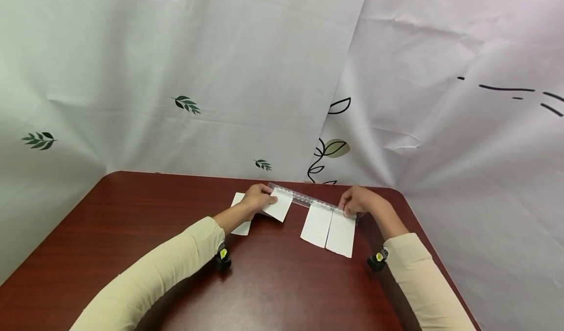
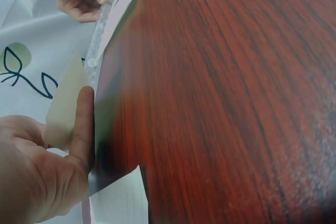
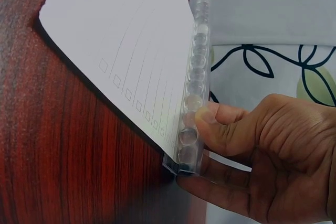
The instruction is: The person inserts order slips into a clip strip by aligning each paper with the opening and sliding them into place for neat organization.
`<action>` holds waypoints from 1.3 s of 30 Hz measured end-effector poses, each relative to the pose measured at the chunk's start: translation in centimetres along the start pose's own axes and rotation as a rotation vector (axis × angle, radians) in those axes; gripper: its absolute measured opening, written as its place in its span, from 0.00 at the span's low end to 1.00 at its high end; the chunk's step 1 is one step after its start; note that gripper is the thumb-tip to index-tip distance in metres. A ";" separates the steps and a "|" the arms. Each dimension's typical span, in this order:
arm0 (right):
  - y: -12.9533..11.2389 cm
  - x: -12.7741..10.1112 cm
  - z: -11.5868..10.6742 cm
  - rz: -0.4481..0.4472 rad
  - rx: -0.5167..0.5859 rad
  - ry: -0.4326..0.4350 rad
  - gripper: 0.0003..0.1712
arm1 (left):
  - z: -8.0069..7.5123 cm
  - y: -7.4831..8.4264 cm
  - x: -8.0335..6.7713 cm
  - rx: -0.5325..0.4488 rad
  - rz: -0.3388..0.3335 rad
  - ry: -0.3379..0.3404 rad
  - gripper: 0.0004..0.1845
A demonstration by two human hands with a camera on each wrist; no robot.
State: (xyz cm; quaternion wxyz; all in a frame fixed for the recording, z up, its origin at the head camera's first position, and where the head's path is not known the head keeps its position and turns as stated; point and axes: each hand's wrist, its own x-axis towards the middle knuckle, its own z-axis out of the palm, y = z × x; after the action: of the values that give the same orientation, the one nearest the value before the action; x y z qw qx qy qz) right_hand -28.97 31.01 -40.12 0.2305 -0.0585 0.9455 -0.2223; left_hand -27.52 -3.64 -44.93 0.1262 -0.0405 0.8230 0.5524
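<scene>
A clear plastic strip (image 1: 304, 198) with a row of round beads is held up slantwise near the table's back edge. My left hand (image 1: 257, 200) pinches a white paper slip (image 1: 282, 204) at the strip's left part, thumb on the paper's face. The strip's right end is gripped by my right hand (image 1: 359, 200), its thumb on the beads in the right wrist view. Two white slips, a left one (image 1: 316, 225) and a right one (image 1: 341, 234), hang from the strip beside that hand. Printed lines and small boxes show on the slip (image 3: 126, 51) nearest it.
Partly behind my left hand, another white slip (image 1: 242, 228) lies on the dark red wooden table (image 1: 282, 282). A pale wall cloth (image 1: 246, 101) with leaf prints hangs right behind the table's back edge.
</scene>
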 end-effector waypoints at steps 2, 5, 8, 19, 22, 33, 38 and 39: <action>0.0 0.0 0.0 0.001 0.001 -0.004 0.09 | 0.1 -0.1 0.1 -0.001 0.005 -0.013 0.21; 0.1 0.0 -0.1 0.001 0.004 -0.005 0.08 | 0.1 0.0 0.1 -0.007 0.006 -0.029 0.21; 0.1 0.1 0.0 -0.003 0.007 -0.003 0.08 | 0.2 0.0 0.1 -0.011 0.020 -0.037 0.21; 0.1 0.1 -0.1 -0.009 0.005 -0.004 0.08 | 1.0 0.5 -0.2 -0.062 0.027 -0.122 0.23; 0.1 0.1 -0.2 -0.011 0.005 -0.010 0.08 | 1.2 0.7 -0.3 -0.067 0.023 -0.147 0.25; 0.1 0.1 -0.3 -0.013 0.004 -0.014 0.08 | 1.8 1.0 -0.3 -0.040 0.025 -0.167 0.27; 0.1 0.0 -0.3 -0.012 -0.002 -0.011 0.08 | 2.2 1.0 -0.4 -0.061 0.016 -0.194 0.27; 0.0 0.0 -0.2 -0.010 -0.003 -0.011 0.08 | 2.3 1.0 -0.5 -0.065 0.015 -0.197 0.27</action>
State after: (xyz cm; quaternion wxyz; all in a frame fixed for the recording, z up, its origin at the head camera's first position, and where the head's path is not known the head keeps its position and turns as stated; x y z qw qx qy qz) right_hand -29.09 31.15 -39.95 0.2346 -0.0649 0.9442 -0.2217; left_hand -26.89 -1.21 -44.71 0.2011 0.0160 0.7886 0.5809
